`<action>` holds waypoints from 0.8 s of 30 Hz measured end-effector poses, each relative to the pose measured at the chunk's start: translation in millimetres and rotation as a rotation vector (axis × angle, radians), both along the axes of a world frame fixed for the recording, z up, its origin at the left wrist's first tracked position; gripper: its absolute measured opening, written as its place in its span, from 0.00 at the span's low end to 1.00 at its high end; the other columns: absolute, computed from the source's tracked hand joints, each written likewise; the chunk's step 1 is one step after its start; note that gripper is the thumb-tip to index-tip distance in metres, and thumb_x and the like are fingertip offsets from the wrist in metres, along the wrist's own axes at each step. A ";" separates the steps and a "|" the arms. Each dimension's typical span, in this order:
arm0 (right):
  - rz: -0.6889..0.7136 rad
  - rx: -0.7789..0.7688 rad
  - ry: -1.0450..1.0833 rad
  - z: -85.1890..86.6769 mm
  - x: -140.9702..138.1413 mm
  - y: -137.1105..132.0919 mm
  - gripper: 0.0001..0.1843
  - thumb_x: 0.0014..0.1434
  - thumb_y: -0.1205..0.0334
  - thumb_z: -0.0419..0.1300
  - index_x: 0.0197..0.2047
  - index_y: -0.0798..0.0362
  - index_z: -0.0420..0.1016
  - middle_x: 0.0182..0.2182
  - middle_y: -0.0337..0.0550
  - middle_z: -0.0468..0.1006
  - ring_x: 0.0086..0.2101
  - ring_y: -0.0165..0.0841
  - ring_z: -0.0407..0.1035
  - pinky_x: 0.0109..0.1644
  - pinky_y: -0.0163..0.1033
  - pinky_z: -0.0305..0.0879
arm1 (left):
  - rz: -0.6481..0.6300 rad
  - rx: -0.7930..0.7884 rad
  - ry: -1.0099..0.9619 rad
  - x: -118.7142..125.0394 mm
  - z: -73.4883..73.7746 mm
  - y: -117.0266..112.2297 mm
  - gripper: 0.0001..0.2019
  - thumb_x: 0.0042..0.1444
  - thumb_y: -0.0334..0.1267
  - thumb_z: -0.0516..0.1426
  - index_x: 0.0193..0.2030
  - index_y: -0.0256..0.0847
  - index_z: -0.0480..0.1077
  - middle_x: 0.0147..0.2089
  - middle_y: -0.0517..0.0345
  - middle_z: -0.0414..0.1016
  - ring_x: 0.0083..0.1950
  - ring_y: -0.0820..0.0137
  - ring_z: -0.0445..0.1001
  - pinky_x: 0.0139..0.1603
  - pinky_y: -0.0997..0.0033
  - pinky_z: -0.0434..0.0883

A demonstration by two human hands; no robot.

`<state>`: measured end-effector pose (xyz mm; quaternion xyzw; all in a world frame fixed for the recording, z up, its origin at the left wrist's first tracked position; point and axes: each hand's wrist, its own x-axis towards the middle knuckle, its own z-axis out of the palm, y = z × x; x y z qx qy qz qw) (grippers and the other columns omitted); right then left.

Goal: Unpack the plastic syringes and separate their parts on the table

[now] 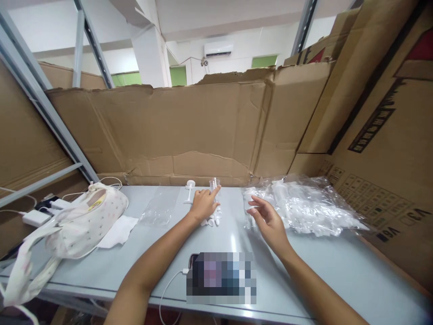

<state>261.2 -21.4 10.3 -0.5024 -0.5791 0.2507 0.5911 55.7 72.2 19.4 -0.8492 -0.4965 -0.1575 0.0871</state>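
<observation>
My left hand [204, 204] is at the middle of the table, its index finger stretched out to a small clear plastic cup [214, 182]. The fingertip overlaps the cup's side; whether it presses on it I cannot tell. Beneath and beside this hand lie small white plastic pieces [217, 221], partly hidden by it. Left of the cup stands a white plunger-like part [190, 192] with a round top. My right hand [269, 221] is open, thumb and fingers apart with nothing visible between them, by the left end of a clear bag [304, 205] full of white plastic parts.
A phone [216, 275], its screen blurred out, lies near the front edge with a white cable. At left are a flat clear bag [158, 205], white paper [118, 231], a cloth bag [91, 221] and white chargers [36, 217]. Cardboard walls [189, 126] enclose the table [338, 266].
</observation>
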 end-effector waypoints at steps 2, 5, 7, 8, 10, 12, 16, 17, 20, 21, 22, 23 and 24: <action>-0.043 0.044 -0.037 1.7 1.0 -1.2 0.19 0.60 0.52 0.54 0.53 0.49 0.66 0.42 0.48 0.74 0.38 0.38 0.71 0.45 0.49 0.67 | 0.073 0.027 0.067 -7.7 -3.7 15.4 0.31 0.56 0.44 0.56 0.65 0.47 0.52 0.46 0.49 0.73 0.50 0.58 0.69 0.56 0.56 0.57; -0.085 0.082 -0.102 3.2 1.7 -1.3 0.18 0.60 0.53 0.53 0.52 0.49 0.66 0.40 0.46 0.74 0.37 0.37 0.71 0.43 0.46 0.67 | 0.134 0.037 0.089 -16.7 -9.5 32.9 0.30 0.55 0.43 0.56 0.64 0.42 0.55 0.45 0.45 0.74 0.50 0.55 0.70 0.60 0.49 0.49; -0.156 0.093 -0.195 4.0 3.8 0.5 0.16 0.60 0.54 0.53 0.49 0.50 0.68 0.40 0.47 0.75 0.37 0.38 0.71 0.39 0.43 0.67 | 0.158 0.041 0.102 -20.3 -13.1 40.2 0.31 0.55 0.44 0.56 0.64 0.40 0.56 0.44 0.44 0.75 0.50 0.54 0.70 0.62 0.45 0.42; -0.201 0.098 -0.260 4.5 5.8 1.9 0.15 0.60 0.54 0.53 0.48 0.50 0.69 0.40 0.47 0.76 0.37 0.38 0.70 0.37 0.42 0.67 | 0.163 0.044 0.108 -21.3 -14.7 42.7 0.31 0.54 0.45 0.57 0.64 0.40 0.56 0.44 0.44 0.75 0.50 0.54 0.70 0.63 0.44 0.38; -0.285 0.098 -0.390 5.8 12.1 5.3 0.15 0.59 0.53 0.53 0.45 0.50 0.71 0.40 0.47 0.76 0.36 0.38 0.70 0.35 0.41 0.66 | 0.164 0.048 0.116 -22.4 -17.2 45.7 0.31 0.54 0.46 0.56 0.63 0.41 0.56 0.44 0.45 0.76 0.51 0.54 0.70 0.64 0.44 0.33; -0.343 0.066 -0.485 7.4 20.6 8.8 0.16 0.58 0.52 0.53 0.46 0.51 0.71 0.38 0.46 0.76 0.34 0.38 0.69 0.35 0.40 0.65 | 0.168 0.054 0.115 -22.6 -18.9 46.6 0.32 0.54 0.46 0.56 0.64 0.41 0.55 0.43 0.46 0.76 0.51 0.55 0.69 0.64 0.44 0.30; -0.429 -0.028 -0.623 10.1 37.8 13.6 0.19 0.58 0.51 0.51 0.48 0.51 0.69 0.35 0.44 0.75 0.32 0.38 0.68 0.34 0.41 0.63 | 0.194 0.076 0.097 -22.6 -20.3 44.3 0.35 0.54 0.46 0.55 0.65 0.35 0.51 0.44 0.44 0.75 0.51 0.54 0.68 0.64 0.43 0.28; -0.444 -0.043 -0.662 10.5 40.9 14.1 0.19 0.59 0.50 0.51 0.49 0.51 0.69 0.35 0.44 0.75 0.32 0.38 0.68 0.34 0.41 0.63 | 0.199 0.083 0.090 -22.6 -20.3 43.2 0.34 0.54 0.46 0.55 0.64 0.34 0.52 0.44 0.43 0.75 0.52 0.54 0.68 0.64 0.43 0.28; -0.484 -0.076 -0.783 10.5 46.0 14.7 0.22 0.60 0.50 0.50 0.52 0.53 0.67 0.35 0.47 0.75 0.35 0.42 0.69 0.35 0.43 0.63 | 0.209 0.098 0.045 -22.4 -19.8 39.6 0.30 0.53 0.44 0.56 0.62 0.35 0.57 0.47 0.42 0.73 0.54 0.53 0.66 0.64 0.42 0.28; -0.499 -0.082 -0.823 10.1 46.4 14.6 0.23 0.60 0.50 0.49 0.53 0.53 0.66 0.36 0.48 0.75 0.36 0.44 0.69 0.35 0.43 0.63 | 0.209 0.101 0.022 -22.2 -19.4 38.4 0.30 0.53 0.43 0.55 0.62 0.36 0.57 0.50 0.42 0.71 0.55 0.53 0.65 0.64 0.42 0.29; -0.514 -0.087 -0.864 9.5 46.4 14.5 0.24 0.60 0.50 0.49 0.55 0.54 0.66 0.36 0.50 0.74 0.37 0.45 0.69 0.36 0.44 0.63 | 0.204 0.102 -0.001 -21.9 -19.1 37.3 0.30 0.53 0.41 0.55 0.63 0.38 0.56 0.53 0.42 0.69 0.56 0.54 0.64 0.64 0.41 0.29; -0.526 -0.091 -0.907 8.8 46.0 14.3 0.25 0.60 0.50 0.49 0.56 0.55 0.65 0.36 0.52 0.74 0.38 0.47 0.68 0.36 0.45 0.63 | 0.194 0.103 -0.020 -21.6 -18.8 36.4 0.30 0.53 0.39 0.55 0.63 0.39 0.54 0.56 0.43 0.67 0.57 0.54 0.63 0.65 0.41 0.29; -0.534 -0.096 -0.948 8.1 45.4 14.0 0.26 0.60 0.50 0.49 0.57 0.56 0.64 0.36 0.54 0.74 0.38 0.48 0.68 0.36 0.46 0.63 | 0.180 0.104 -0.032 -21.2 -18.6 35.6 0.30 0.53 0.37 0.55 0.64 0.41 0.53 0.59 0.43 0.64 0.58 0.55 0.63 0.65 0.41 0.30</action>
